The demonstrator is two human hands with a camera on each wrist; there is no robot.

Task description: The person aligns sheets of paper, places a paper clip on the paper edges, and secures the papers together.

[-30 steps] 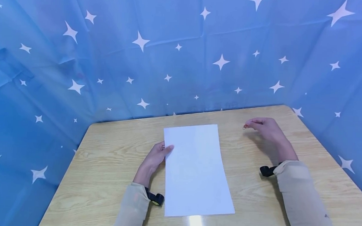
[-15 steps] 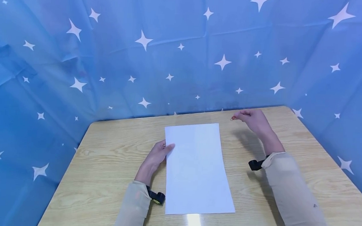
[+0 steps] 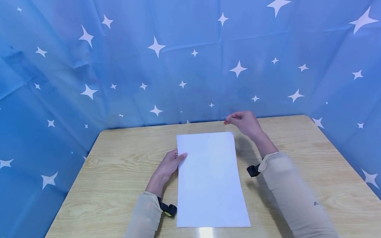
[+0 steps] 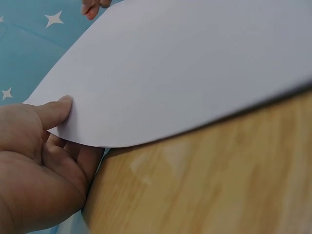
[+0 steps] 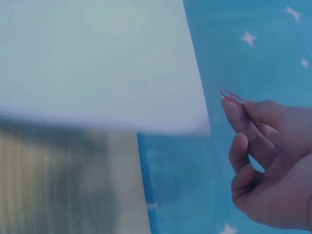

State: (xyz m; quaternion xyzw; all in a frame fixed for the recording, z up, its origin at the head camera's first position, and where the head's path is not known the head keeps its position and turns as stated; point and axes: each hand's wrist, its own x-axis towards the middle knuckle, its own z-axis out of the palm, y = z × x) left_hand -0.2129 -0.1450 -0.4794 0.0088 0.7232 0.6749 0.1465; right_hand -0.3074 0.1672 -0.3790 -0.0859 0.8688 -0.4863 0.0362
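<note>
A white sheet of paper (image 3: pixel 211 182) is held by its left edge in my left hand (image 3: pixel 170 163), thumb on top and fingers underneath. The left wrist view shows the paper (image 4: pixel 185 63) bowing up from the table, with the thumb pressing near its corner. My right hand (image 3: pixel 245 122) is raised beyond the paper's far right corner. Between its thumb and index finger it pinches a small red paper clip (image 5: pixel 231 96), whose looped end sticks out past the fingertips. In the right wrist view the clip is beside the paper's edge, apart from it.
The paper lies over a light wood-grain table (image 3: pixel 119 172) with rounded far corners. A blue curtain with white stars (image 3: pixel 167 62) hangs close behind the table's far edge and along both sides. Each wrist wears a black camera (image 3: pixel 253 170).
My right hand has moved left and slightly away from me with the paper clip, from right of the paper to its far right corner. The left hand keeps its hold on the paper.
</note>
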